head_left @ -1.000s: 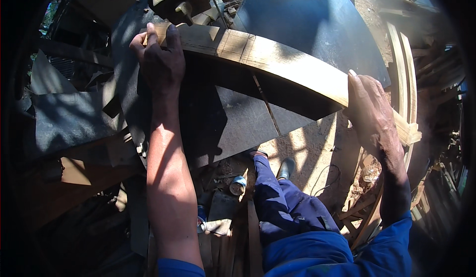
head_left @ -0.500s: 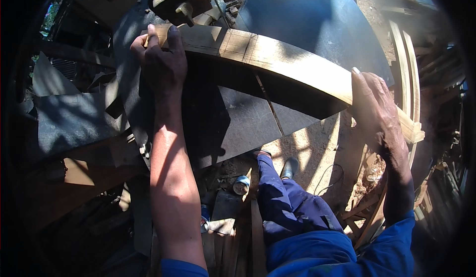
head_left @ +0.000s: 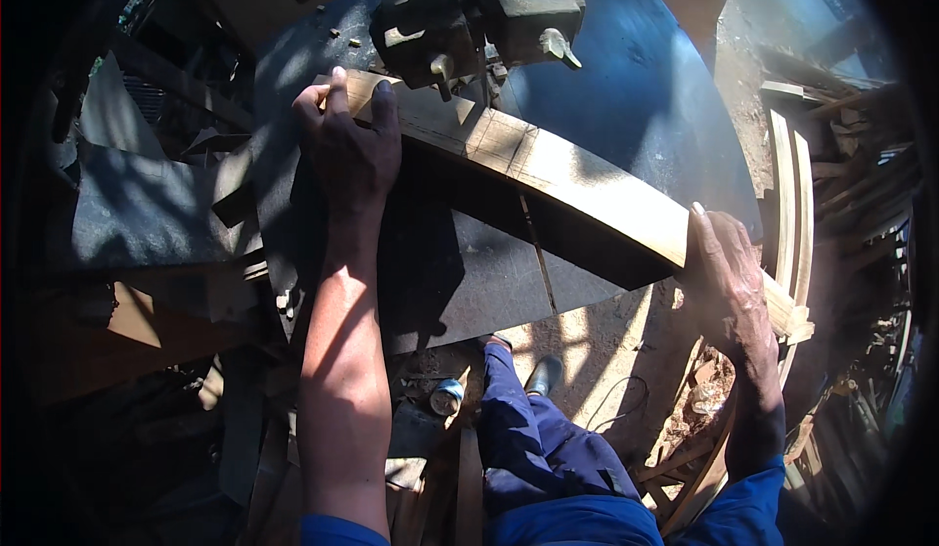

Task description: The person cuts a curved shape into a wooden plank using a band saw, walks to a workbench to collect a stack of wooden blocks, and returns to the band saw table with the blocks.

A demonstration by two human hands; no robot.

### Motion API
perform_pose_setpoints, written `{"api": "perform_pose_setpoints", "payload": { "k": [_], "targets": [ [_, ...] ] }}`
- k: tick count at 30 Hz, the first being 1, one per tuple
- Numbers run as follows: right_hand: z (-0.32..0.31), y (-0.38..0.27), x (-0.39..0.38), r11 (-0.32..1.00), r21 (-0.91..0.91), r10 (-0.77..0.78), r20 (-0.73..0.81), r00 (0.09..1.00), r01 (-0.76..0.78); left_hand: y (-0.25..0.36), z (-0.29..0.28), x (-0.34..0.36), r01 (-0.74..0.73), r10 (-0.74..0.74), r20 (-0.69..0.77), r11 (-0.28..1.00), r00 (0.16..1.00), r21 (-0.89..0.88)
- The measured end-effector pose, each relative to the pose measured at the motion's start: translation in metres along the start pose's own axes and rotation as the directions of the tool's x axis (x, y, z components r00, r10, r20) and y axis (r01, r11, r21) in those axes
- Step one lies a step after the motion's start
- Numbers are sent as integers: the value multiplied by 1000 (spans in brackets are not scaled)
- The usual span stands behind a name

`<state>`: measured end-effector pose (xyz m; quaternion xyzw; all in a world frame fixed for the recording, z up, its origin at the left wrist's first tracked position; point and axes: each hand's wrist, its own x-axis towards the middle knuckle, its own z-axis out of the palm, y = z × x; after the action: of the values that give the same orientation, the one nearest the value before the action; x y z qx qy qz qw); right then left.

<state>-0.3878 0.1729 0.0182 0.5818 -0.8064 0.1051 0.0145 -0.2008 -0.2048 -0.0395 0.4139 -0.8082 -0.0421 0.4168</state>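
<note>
Left of upper centre, the left hand clamps its fingers on the board; right of centre, the right hand grips it, fingers closed, across the table.

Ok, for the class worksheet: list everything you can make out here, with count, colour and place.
table: 1, grey, centre
plank: 1, pale, across table
blocks: 2, dark, top centre
knobs: 2, greyish, on blocks
sheets: at least 2, grey, left
strips: at least 2, pale, right
scraps: many, brown, far right
can: 1, blue-white, lower centre
shirt: 1, blue, bottom edge
trousers: 1 pair, dark blue, lower centre
shoes: 2, one grey, above trousers
left hand: 1, bare, gripping plank's left end
right hand: 1, bare, gripping plank's right part
</note>
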Motion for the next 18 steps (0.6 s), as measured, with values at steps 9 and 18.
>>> {"api": "perform_pose_setpoints", "payload": {
  "k": [9, 18],
  "targets": [
    [-3, 8, 1, 998, -3, -59, 27, 998, 60, 5, -5, -4, 12, -12, -8, 1000, 1000, -7],
    [-5, 8, -2, 998, 51, -31, 41, 999, 29, 4, -8, -5, -16, 17, -11, 999, 1000, 28]
  ]
}}
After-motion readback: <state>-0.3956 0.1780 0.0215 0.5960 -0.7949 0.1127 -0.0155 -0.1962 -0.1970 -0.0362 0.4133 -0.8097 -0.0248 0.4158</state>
